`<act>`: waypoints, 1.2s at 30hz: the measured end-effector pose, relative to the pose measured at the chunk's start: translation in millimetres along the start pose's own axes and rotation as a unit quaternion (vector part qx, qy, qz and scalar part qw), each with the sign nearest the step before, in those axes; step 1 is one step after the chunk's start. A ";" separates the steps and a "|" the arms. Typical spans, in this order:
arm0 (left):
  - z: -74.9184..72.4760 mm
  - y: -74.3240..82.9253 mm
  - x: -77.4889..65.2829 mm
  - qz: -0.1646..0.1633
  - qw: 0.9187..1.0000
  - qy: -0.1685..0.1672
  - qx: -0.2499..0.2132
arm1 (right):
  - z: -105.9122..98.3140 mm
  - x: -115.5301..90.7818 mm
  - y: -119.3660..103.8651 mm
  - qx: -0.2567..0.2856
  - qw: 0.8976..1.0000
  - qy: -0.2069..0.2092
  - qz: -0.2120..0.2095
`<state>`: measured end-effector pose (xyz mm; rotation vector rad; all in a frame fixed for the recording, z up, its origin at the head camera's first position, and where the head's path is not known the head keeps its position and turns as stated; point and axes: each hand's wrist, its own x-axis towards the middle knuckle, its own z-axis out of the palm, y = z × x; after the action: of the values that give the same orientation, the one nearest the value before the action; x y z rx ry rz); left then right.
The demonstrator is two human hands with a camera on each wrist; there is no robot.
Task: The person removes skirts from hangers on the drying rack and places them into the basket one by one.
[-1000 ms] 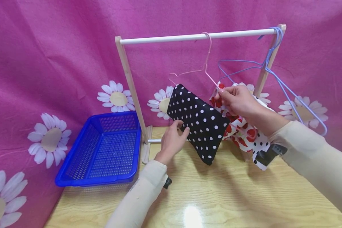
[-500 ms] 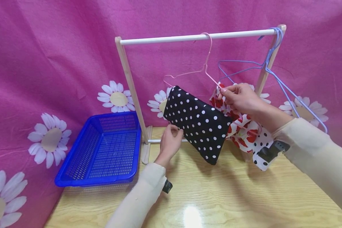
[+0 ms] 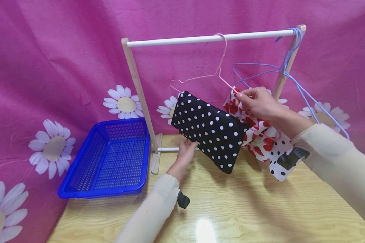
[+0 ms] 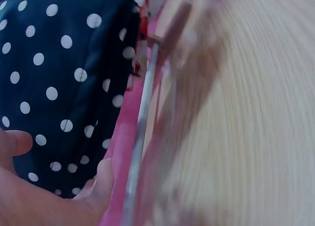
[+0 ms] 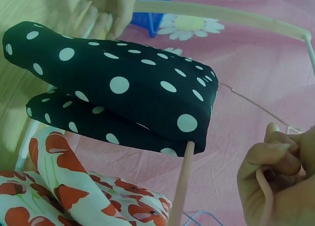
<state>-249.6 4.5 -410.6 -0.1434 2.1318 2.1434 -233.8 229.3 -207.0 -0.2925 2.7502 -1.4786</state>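
A black cloth with white polka dots (image 3: pixel 210 130) hangs folded over the lower bar of a pink hanger (image 3: pixel 197 78), whose hook sits on the rack's white rail. My right hand (image 3: pixel 260 103) pinches the hanger's right arm; in the right wrist view, its fingers (image 5: pixel 266 162) curl round the pink wire. My left hand (image 3: pixel 185 155) is at the cloth's lower left edge, fingers partly hidden behind it. The left wrist view has its thumb and a finger spread apart along the polka-dot cloth (image 4: pixel 54 88). In the right wrist view, the left hand's fingers (image 5: pixel 106 24) hang loosely beside the cloth.
A wooden rack with a white rail (image 3: pixel 176 41) stands on the wood-grain table (image 3: pixel 231 209). Blue hangers (image 3: pixel 287 60) hang at its right end, near a red-flowered white cloth (image 3: pixel 263 145). A blue basket (image 3: pixel 101 194) stands left, before a pink flowered backdrop (image 3: pixel 64 50).
The polka-dot cloth and the hanger's left end have swung a little left. My left hand has shifted lower along the cloth's edge. My right hand has kept its pinch on the hanger.
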 end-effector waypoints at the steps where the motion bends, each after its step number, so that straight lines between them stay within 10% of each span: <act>1: 1.3 -0.7 -0.6 -0.017 1.000 -0.011 -0.021 | -0.2 0.0 0.4 0.001 1.000 0.000 0.000; 11: 7.7 -4.9 -1.4 -0.102 0.977 -0.095 -0.160 | -1.0 1.4 3.3 -0.005 1.000 0.001 -0.010; 21: 3.1 -7.8 -3.1 -0.111 0.952 -0.124 -0.256 | -4.2 -0.1 2.8 -0.040 0.999 0.016 0.000; 36: -7.7 -6.3 -7.2 -0.180 0.927 -0.148 -0.293 | -4.0 0.0 -0.6 -0.048 0.999 0.016 0.007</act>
<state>-241.6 -3.3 -415.8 -0.2227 1.1531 2.3133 -234.1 232.3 -204.2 -0.2524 2.8481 -1.3627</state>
